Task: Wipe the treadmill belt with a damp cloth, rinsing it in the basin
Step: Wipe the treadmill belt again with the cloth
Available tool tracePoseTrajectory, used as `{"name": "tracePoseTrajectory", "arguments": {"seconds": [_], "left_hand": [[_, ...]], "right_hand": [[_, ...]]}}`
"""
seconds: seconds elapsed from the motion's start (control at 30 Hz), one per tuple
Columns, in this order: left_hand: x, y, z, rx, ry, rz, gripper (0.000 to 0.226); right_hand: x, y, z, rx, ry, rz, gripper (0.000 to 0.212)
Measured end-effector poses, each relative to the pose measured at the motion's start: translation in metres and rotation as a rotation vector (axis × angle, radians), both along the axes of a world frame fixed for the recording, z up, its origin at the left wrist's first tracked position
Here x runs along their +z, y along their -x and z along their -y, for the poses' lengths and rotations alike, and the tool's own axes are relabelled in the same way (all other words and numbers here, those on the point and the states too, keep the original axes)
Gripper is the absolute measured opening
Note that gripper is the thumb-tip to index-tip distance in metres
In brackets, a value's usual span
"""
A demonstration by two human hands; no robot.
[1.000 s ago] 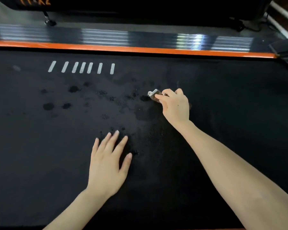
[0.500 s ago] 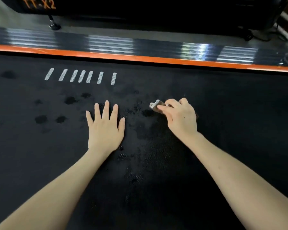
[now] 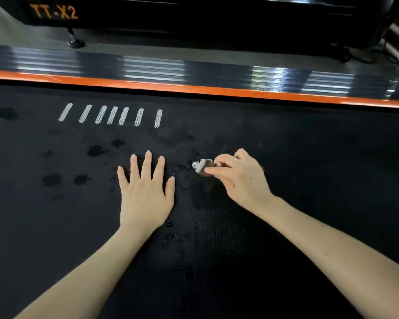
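Note:
The black treadmill belt [image 3: 309, 180] fills the head view and carries dark wet spots left of centre. My right hand [image 3: 242, 178] grips a small bunched cloth [image 3: 202, 166], brownish with a white edge, and holds it down on the belt at centre. Only the cloth's left end shows past my fingers. My left hand [image 3: 145, 192] lies flat on the belt just left of the cloth, fingers straight and spread. The basin is out of view.
An orange strip [image 3: 217, 89] and a ribbed glossy side rail [image 3: 148, 65] border the belt's far edge. Several white dashes [image 3: 112, 115] are printed on the belt at upper left. A black machine marked TT-X2 [image 3: 53, 11] stands beyond, with cables [image 3: 346, 56] at upper right.
My left hand slid forward on the belt and now lies beside the cloth. My right hand stayed near the centre with the cloth. The view tilted up slightly.

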State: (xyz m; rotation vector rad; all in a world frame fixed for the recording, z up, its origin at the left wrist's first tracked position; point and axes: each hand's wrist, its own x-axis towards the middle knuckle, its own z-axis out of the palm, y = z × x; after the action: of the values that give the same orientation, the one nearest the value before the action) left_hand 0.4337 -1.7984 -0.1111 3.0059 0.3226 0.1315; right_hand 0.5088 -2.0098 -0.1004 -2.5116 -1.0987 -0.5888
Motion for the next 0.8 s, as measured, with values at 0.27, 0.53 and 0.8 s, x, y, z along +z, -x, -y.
{"name": "tracePoseTrajectory", "arguments": {"seconds": [0.27,0.53,0.8], "left_hand": [[0.001,-0.001,-0.001,0.01,-0.005,0.007,0.065],[0.002,0.0,-0.001,0.005,-0.001,0.007,0.064],[0.0,-0.001,0.0,0.003,-0.014,0.022,0.061]], "right_hand": [[0.009,-0.097,-0.019,-0.59,-0.044,-0.101,0.027],[0.0,-0.022,-0.048,-0.124,-0.024,-0.059,0.027],[0.019,-0.118,-0.028,-0.749,0.03,-0.239,0.031]]}}
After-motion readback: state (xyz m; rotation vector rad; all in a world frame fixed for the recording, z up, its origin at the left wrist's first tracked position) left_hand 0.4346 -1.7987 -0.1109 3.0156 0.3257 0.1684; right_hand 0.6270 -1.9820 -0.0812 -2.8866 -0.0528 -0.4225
